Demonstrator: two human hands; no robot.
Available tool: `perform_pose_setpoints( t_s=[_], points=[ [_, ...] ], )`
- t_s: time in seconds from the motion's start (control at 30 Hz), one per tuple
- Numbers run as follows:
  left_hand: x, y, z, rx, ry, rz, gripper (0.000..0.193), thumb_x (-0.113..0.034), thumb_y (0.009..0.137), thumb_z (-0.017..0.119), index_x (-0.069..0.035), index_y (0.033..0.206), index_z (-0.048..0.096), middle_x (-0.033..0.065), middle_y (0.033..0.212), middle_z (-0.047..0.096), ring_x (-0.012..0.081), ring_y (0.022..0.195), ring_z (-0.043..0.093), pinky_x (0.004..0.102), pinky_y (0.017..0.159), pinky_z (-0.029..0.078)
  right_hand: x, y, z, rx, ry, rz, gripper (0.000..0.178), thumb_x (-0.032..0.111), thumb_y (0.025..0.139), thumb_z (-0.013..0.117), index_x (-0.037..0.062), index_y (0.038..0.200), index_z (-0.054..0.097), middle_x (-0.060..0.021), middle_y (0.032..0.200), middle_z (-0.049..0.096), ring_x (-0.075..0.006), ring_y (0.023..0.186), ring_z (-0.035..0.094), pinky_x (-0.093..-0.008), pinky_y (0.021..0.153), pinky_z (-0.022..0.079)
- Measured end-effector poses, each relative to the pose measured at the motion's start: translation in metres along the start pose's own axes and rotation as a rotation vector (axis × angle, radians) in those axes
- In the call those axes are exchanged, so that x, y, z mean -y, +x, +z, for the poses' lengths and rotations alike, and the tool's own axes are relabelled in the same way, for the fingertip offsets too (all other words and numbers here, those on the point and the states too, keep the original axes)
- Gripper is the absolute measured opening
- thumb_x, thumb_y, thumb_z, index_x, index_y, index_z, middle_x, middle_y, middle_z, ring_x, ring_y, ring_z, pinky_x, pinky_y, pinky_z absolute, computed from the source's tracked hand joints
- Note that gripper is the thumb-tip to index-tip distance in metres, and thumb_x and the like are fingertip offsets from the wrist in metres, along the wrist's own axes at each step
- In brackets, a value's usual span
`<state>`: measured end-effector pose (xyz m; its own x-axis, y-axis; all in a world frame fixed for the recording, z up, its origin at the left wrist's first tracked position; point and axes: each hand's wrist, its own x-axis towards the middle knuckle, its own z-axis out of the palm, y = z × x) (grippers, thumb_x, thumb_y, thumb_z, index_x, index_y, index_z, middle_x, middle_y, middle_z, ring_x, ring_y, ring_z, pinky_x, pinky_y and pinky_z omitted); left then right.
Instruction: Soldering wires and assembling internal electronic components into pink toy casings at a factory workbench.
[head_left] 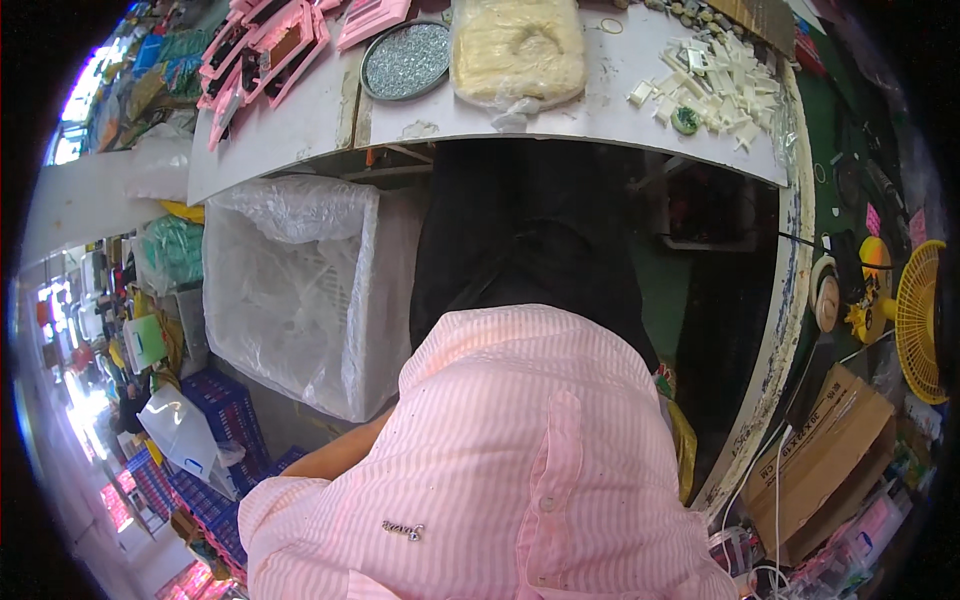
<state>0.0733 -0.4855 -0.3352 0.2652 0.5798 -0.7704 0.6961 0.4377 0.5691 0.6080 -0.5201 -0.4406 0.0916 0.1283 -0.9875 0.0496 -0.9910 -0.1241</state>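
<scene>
Neither of my hands shows. A bare piece of my left arm [340, 452] appears below the plastic-lined bin [368, 300], and its hand is hidden; my right arm is out of sight. On the white worktable [400, 128] in front of me lie several pink plastic frames [290, 45], a round dish of small silvery metal pieces [405, 60] and a pale yellow slab in clear plastic wrap [518, 50]. A heap of small white plastic parts [715, 80] is spread at the table's right, with a small green ring-shaped thing [685, 120] among them.
The bin stands left of my legs, against the table's front edge. Blue patterned boxes [222, 405] are stacked at the lower left. To the right are an open cardboard box [825, 455], a yellow fan [918, 320] and loose white cables [778, 490].
</scene>
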Motion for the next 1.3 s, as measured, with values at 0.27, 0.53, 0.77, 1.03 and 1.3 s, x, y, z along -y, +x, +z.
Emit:
perform_pose_setpoints(
  t_s=[0.27, 0.53, 0.77, 1.03, 1.3],
  points=[
    [0.005, -0.006, 0.004, -0.063, -0.122, -0.218, 0.052, -0.033, 0.077, 0.076, -0.006, 0.119, 0.06, 0.0143, 0.105, 0.06, 0.0293, 0.099, 0.055, 0.0405, 0.086, 0.046, -0.001, -0.026, -0.008, -0.071, 0.146, -0.09, 0.028, 0.03, 0.1, 0.056, 0.0078, 0.085, 0.065, -0.0008, 0.063, 0.052, -0.011, 0.053, 0.045, -0.0266, 0.052, 0.035],
    [0.023, -0.03, 0.01, -0.162, -0.344, -0.4, 0.041, -0.034, 0.084, 0.07, -0.007, 0.113, 0.061, 0.0112, 0.096, 0.06, 0.0254, 0.088, 0.054, 0.0383, 0.079, 0.046, 0.01, -0.063, -0.028, -0.152, 0.238, -0.168, 0.027, 0.029, 0.101, 0.057, 0.0071, 0.09, 0.065, 0.0002, 0.063, 0.05, -0.01, 0.053, 0.041, -0.0263, 0.05, 0.033],
    [0.032, -0.037, 0.019, -0.239, -0.571, -0.498, 0.032, -0.035, 0.09, 0.065, -0.008, 0.108, 0.061, 0.0085, 0.087, 0.059, 0.0219, 0.079, 0.052, 0.0364, 0.074, 0.045, 0.064, -0.12, -0.039, -0.218, 0.279, -0.327, 0.025, 0.029, 0.103, 0.057, 0.0065, 0.095, 0.066, 0.0011, 0.063, 0.048, -0.0092, 0.052, 0.038, -0.026, 0.049, 0.03],
    [0.007, -0.029, 0.023, -0.316, -0.902, -0.507, 0.028, -0.036, 0.097, 0.059, -0.009, 0.102, 0.062, 0.0054, 0.077, 0.059, 0.018, 0.068, 0.051, 0.0342, 0.068, 0.045, 0.183, -0.196, -0.019, -0.127, 0.397, -0.451, 0.025, 0.028, 0.104, 0.057, 0.0063, 0.094, 0.063, 0.0026, 0.061, 0.045, -0.0068, 0.047, 0.031, -0.024, 0.042, 0.021],
    [-0.069, -0.047, -0.048, -0.497, -1.439, -0.276, 0.03, -0.037, 0.104, 0.053, -0.01, 0.096, 0.063, 0.0023, 0.068, 0.058, 0.014, 0.057, 0.049, 0.032, 0.061, 0.044, 0.215, -0.229, -0.052, 0.093, 0.631, -0.636, 0.028, 0.033, 0.106, 0.052, 0.0055, 0.104, 0.06, 0.0031, 0.053, 0.038, -0.0072, 0.04, 0.028, -0.0238, 0.04, 0.024]
  ],
)
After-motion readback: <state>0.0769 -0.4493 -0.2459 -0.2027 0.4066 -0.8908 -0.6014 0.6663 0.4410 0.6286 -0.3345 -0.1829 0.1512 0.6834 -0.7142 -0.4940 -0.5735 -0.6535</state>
